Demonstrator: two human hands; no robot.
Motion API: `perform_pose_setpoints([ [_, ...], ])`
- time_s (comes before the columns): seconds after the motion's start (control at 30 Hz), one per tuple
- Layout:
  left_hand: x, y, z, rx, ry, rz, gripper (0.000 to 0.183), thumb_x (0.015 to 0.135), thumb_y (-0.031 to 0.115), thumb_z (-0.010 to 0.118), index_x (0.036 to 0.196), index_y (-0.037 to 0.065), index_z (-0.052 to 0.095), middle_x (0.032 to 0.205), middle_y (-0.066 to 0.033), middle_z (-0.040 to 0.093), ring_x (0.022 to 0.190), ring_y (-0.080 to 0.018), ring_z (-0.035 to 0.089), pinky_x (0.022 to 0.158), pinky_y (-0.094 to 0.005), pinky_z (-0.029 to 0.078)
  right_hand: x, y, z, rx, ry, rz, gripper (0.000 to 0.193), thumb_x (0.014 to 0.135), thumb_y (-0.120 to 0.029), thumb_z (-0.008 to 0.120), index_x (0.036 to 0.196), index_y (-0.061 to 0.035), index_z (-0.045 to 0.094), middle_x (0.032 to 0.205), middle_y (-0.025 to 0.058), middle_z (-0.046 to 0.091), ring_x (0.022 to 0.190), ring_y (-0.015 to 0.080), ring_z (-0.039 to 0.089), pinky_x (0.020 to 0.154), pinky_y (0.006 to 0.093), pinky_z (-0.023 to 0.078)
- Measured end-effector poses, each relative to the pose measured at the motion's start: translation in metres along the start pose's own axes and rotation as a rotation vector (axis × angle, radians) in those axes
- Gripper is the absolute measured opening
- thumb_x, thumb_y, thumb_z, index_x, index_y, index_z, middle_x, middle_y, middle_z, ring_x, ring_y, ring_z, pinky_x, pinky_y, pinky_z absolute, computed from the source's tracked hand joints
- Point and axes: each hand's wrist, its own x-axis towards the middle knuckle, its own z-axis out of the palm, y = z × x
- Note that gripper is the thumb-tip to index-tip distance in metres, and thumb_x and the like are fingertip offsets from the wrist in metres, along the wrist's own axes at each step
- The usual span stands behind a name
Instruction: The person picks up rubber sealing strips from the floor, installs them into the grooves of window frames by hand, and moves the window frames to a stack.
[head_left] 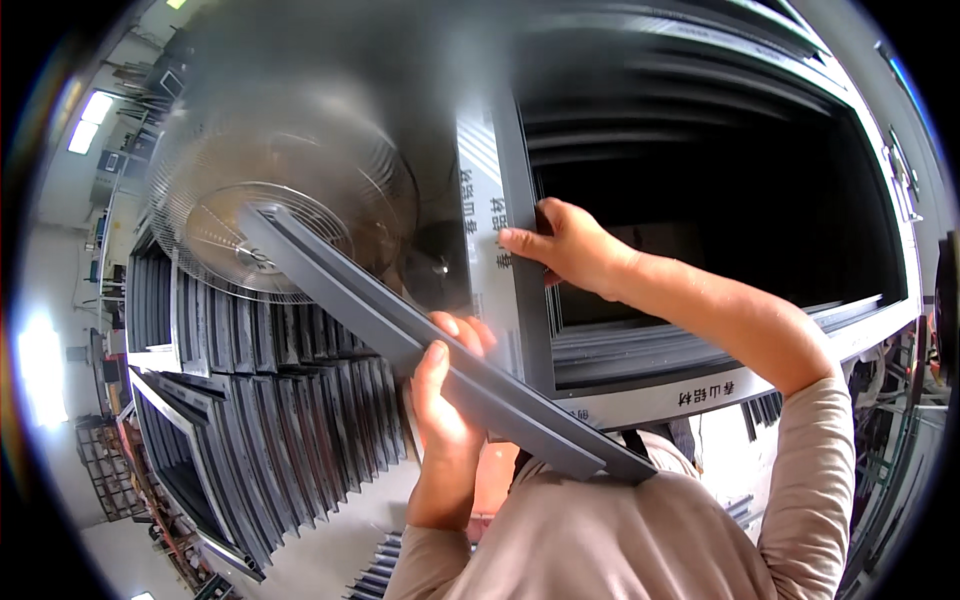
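Observation:
My left hand [447,400] grips a long grey aluminium profile bar [330,285] near its middle. The bar runs slantwise from the upper left down to my chest. My right hand [562,243] reaches forward and holds the upright side of a grey rectangular frame [525,300]. The frame is the front one of a stack of frames standing on edge. Its dark opening lies to the right of my right hand.
A round wire-guarded fan [270,200] stands behind the bar's far end. Rows of grey profile bars [290,430] stand on edge at the lower left. More stacked frames [720,60] fill the upper right. A workshop with ceiling lights shows at the far left.

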Motion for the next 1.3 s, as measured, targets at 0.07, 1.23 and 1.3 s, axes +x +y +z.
perform_pose_setpoints([
  [0.07, -0.003, 0.004, -0.004, 0.03, 0.026, -0.069, 0.025, 0.09, 0.025, 0.053, 0.101, 0.003, 0.05, 0.08, -0.0078, 0.051, 0.084, -0.0214, 0.048, 0.087, -0.0361, 0.039, 0.001, 0.009, 0.0, -0.079, 0.002, 0.0, 0.049, 0.091, -0.041, 0.067, 0.106, 0.0046, 0.056, 0.09, 0.0091, 0.063, 0.077, 0.0149, 0.062, 0.06, 0.0287, 0.055],
  [1.23, -0.019, 0.069, 0.023, 0.01, -0.017, -0.051, 0.033, 0.095, 0.028, 0.056, 0.117, 0.003, 0.058, 0.081, -0.0047, 0.064, 0.069, -0.0154, 0.059, 0.06, -0.0285, 0.048, -0.177, 0.005, -0.015, -0.264, 0.106, -0.504, 0.038, 0.085, -0.018, 0.073, 0.115, 0.0024, 0.059, 0.087, 0.0172, 0.063, 0.081, 0.0288, 0.066, 0.07, 0.0375, 0.052],
  [1.3, -0.021, 0.082, 0.014, 0.016, 0.002, -0.011, 0.027, 0.095, 0.025, 0.055, 0.111, 0.003, 0.057, 0.069, -0.0021, 0.054, 0.058, -0.013, 0.051, 0.054, -0.0284, 0.045, -0.181, 0.005, -0.037, -0.494, 0.262, -0.634, 0.04, 0.081, -0.012, 0.073, 0.116, 0.001, 0.06, 0.093, 0.0192, 0.065, 0.083, 0.0338, 0.066, 0.07, 0.0374, 0.052],
])
